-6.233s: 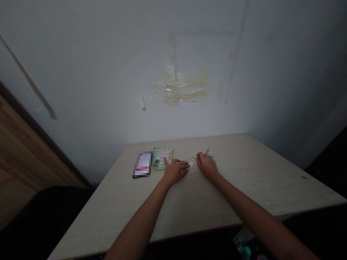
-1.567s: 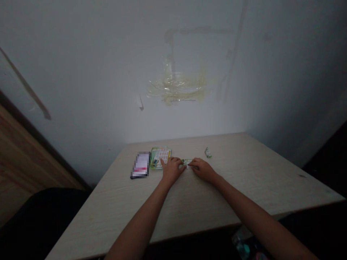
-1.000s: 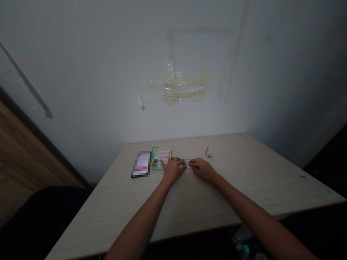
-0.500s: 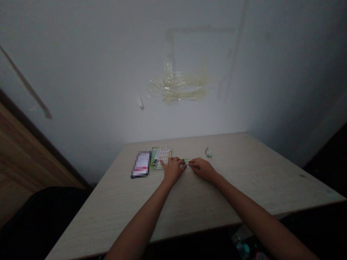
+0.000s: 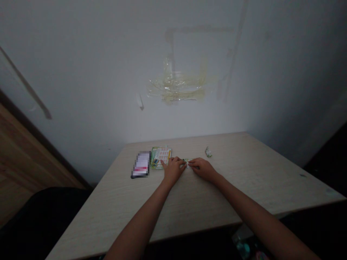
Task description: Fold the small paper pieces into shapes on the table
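Where hands [image 5: 187, 169] meet, small printed paper [image 5: 187, 161] pinched between both, fingers bent.

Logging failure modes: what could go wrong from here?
The small, flat green-and-white paper piece might tear or crease if the left hand and right hand, both at it, pull unevenly.
The left thumb, over the green-and-white printed paper stack, could nudge it; contact is unclear.

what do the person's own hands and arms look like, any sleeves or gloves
Both the left hand and the right hand are bare, without gloves, and the visible forearms have no sleeves. No watch or bracelet shows.
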Available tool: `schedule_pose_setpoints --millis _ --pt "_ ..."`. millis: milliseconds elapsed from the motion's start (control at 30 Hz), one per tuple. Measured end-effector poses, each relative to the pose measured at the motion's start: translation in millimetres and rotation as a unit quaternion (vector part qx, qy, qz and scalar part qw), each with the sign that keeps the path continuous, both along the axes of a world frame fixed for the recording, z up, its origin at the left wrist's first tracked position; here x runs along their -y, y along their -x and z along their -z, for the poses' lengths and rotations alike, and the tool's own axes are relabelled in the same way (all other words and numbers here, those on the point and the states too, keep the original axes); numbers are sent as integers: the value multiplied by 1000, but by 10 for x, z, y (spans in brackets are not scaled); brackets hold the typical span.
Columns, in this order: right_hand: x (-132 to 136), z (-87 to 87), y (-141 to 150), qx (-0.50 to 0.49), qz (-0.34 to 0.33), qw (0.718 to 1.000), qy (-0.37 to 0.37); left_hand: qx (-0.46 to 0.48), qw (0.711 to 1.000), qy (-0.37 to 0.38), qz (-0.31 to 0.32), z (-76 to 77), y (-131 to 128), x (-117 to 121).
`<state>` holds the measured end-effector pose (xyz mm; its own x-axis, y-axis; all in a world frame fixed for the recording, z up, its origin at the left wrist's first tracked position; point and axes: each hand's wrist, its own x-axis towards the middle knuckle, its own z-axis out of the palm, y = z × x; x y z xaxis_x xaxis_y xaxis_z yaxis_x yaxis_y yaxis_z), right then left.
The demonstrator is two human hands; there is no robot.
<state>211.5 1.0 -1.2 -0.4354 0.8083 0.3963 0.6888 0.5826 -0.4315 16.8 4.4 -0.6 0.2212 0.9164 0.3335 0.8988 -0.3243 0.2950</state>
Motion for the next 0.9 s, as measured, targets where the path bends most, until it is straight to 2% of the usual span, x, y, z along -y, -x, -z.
schedule_pose_setpoints --millis 300,533,733,900 --pt "-32 57 -12 4 -7 1000 -8 -12 1000 -16 -10 1 2 7" --pt "-5 1 9 25 -22 999 -22 -10 1000 -26 -10 23 46 -26" --pt "-70 69 22 53 -44 997 -43 4 999 -37 -21 45 47 -37" --pt "-58 62 64 67 -40 995 -55 7 998 -57 -15 3 43 -2"
